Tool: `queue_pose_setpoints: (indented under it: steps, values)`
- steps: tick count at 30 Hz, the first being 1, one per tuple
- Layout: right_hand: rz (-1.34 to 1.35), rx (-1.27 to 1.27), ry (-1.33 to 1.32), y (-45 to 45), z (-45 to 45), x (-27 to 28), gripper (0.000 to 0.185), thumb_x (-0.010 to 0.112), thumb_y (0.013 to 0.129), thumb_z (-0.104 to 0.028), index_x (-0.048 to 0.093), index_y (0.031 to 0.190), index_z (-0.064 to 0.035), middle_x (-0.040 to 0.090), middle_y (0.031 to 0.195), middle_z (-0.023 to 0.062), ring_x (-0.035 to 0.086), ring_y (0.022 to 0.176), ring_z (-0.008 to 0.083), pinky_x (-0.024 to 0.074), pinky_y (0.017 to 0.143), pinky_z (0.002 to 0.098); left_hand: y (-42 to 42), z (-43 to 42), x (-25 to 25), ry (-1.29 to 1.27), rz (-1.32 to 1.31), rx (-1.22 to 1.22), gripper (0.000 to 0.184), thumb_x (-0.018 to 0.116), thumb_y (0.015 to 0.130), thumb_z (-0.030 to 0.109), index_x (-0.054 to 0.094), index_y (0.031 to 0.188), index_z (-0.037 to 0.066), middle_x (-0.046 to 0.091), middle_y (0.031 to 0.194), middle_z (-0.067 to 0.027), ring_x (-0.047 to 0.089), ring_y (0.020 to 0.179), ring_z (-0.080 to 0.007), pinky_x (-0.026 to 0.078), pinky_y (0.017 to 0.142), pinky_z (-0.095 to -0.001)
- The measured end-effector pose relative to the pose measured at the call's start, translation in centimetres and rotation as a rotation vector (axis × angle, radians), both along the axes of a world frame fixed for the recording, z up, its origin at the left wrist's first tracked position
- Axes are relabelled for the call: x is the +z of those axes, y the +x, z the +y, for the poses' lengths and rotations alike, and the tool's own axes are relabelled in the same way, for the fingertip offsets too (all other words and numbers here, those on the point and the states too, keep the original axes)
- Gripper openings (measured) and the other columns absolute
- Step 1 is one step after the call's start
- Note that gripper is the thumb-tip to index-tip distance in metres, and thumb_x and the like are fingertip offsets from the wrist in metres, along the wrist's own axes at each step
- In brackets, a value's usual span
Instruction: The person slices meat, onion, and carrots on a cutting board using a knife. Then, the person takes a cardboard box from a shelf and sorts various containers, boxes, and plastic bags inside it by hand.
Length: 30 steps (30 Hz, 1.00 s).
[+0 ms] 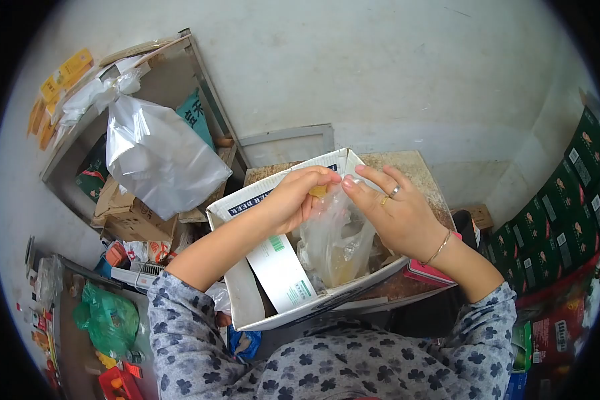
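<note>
A clear plastic bag (337, 250) hangs bunched inside an open white cardboard box (247, 293) with "BEER" printed on its side. My left hand (295, 200) is closed on the bag's upper edge, thumb and fingers pinched together. On the other side of the bag's top is my right hand (403, 217), which wears two rings. Its nearest fingertip presses at the bag's edge while other fingers stick out; its thumb is hidden. Beside the bag, a white carton (280, 270) with green print lies in the box. Something yellowish shows through the plastic, too blurred to name.
The box rests on a worn table (407, 167) against the wall. A large tied plastic bag (163, 153) hangs at left above a brown carton (137, 217). Dark green printed packs (547, 207) line the right side. A green bag (110, 320) lies lower left.
</note>
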State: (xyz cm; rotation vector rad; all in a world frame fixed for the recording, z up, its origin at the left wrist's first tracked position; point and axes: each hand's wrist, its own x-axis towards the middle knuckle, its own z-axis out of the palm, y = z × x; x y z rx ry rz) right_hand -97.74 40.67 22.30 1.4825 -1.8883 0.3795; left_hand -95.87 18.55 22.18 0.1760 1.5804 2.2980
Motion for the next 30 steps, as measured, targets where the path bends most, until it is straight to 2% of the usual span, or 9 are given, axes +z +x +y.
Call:
queue_pose_setpoints:
  steps: [2, 8, 13, 17, 19, 20, 25, 29, 30]
  values:
    - [0.043, -0.01, -0.002, -0.2, -0.3, -0.2, 0.052, 0.057, 0.078, -0.003, 0.048, 0.129, -0.0067, 0.061, 0.114, 0.0085, 0.052, 0.117, 0.0283, 0.0428, 0.094, 0.0509, -0.5, 0.1, -0.4, -0.056, -0.014, 0.163, 0.019, 0.053, 0.092, 0.018, 0.059, 0.1, 0.003, 0.06, 0.095, -0.0059, 0.057, 0.066, -0.0076, 0.049, 0.06, -0.0218]
    - [0.102, -0.024, 0.0, -0.8, -0.9, -0.6, 0.053, 0.058, 0.079, -0.007, 0.047, 0.131, -0.0079, 0.061, 0.112, 0.0082, 0.051, 0.119, 0.0284, 0.0417, 0.096, 0.0522, -1.2, -0.1, -0.3, -0.246, 0.095, -0.096, 0.025, 0.055, 0.088, 0.009, 0.064, 0.11, 0.005, 0.057, 0.077, 0.0061, 0.042, 0.057, -0.001, 0.032, 0.05, -0.0171]
    - [-0.005, -0.02, 0.003, -1.7, -0.7, -1.0, 0.055, 0.057, 0.078, -0.006, 0.046, 0.132, -0.0083, 0.061, 0.111, 0.0091, 0.052, 0.117, 0.0297, 0.0414, 0.097, 0.0493, -0.4, 0.0, 1.5, -0.639, 0.412, -0.003, 0.018, 0.055, 0.088, 0.011, 0.065, 0.1, 0.001, 0.053, 0.069, 0.0057, 0.042, 0.06, -0.0021, 0.034, 0.052, -0.0209]
    - [-0.523, 0.166, -0.057, -1.0, 0.3, -0.9, 0.055, 0.054, 0.08, 0.0, 0.044, 0.134, -0.0079, 0.064, 0.105, 0.0091, 0.053, 0.114, 0.03, 0.0382, 0.101, 0.0448, -1.9, -0.6, 0.0, -0.987, 0.535, 0.174, 0.027, 0.049, 0.082, 0.019, 0.063, 0.076, -0.003, 0.053, 0.057, -0.0065, 0.049, 0.054, -0.0137, 0.04, 0.052, -0.0325]
    - [-0.735, 0.261, -0.066, 0.2, 2.3, -1.4, 0.058, 0.052, 0.079, 0.004, 0.043, 0.135, -0.0076, 0.066, 0.104, 0.0084, 0.054, 0.113, 0.0305, 0.0355, 0.104, 0.0452, -3.3, -2.3, -1.5, -1.376, 0.675, 0.282, 0.03, 0.051, 0.078, 0.023, 0.063, 0.072, -0.004, 0.057, 0.063, -0.0242, 0.058, 0.059, -0.0377, 0.045, 0.058, -0.0432]
    - [-0.805, 0.27, 0.008, 1.1, 3.7, -1.5, 0.057, 0.052, 0.08, 0.003, 0.042, 0.135, -0.0069, 0.067, 0.104, 0.0078, 0.053, 0.114, 0.029, 0.0338, 0.106, 0.0455, -3.5, -3.1, -2.5, -1.52, 0.658, 0.276, 0.029, 0.053, 0.077, 0.022, 0.064, 0.071, -0.004, 0.057, 0.066, -0.025, 0.059, 0.064, -0.0408, 0.047, 0.06, -0.0442]
    - [-1.072, 0.239, 0.056, 4.2, 9.0, -2.4, 0.051, 0.053, 0.085, 0.0, 0.041, 0.135, -0.0068, 0.061, 0.112, 0.0109, 0.056, 0.112, 0.0253, 0.0358, 0.104, 0.0423, -1.9, -3.7, -3.4, -1.69, 0.662, 0.086, 0.025, 0.061, 0.076, 0.022, 0.066, 0.07, -0.001, 0.059, 0.064, -0.0223, 0.059, 0.062, -0.0374, 0.047, 0.061, -0.0426]
    - [-1.156, -0.157, -0.919, 4.9, 16.2, -8.7, 0.052, 0.061, 0.087, -0.017, 0.042, 0.133, -0.0017, 0.062, 0.107, 0.0071, 0.061, 0.097, 0.0175, 0.0411, 0.097, 0.0341, 1.0, -3.8, 0.5, -1.497, 0.472, 0.058, 0.032, 0.075, 0.07, 0.026, 0.061, 0.065, -0.002, 0.052, 0.056, -0.0113, 0.05, 0.05, -0.0196, 0.041, 0.05, -0.0326]
    - [-1.136, -0.46, -0.909, 4.3, 19.9, -13.2, 0.048, 0.062, 0.088, -0.023, 0.047, 0.128, -0.0015, 0.062, 0.099, 0.0056, 0.061, 0.088, 0.0146, 0.0452, 0.085, 0.0303, 1.9, -4.2, 0.9, -1.424, 0.449, 0.124, 0.03, 0.074, 0.075, 0.024, 0.059, 0.066, -0.001, 0.051, 0.055, -0.0051, 0.046, 0.051, -0.0133, 0.037, 0.048, -0.0299]
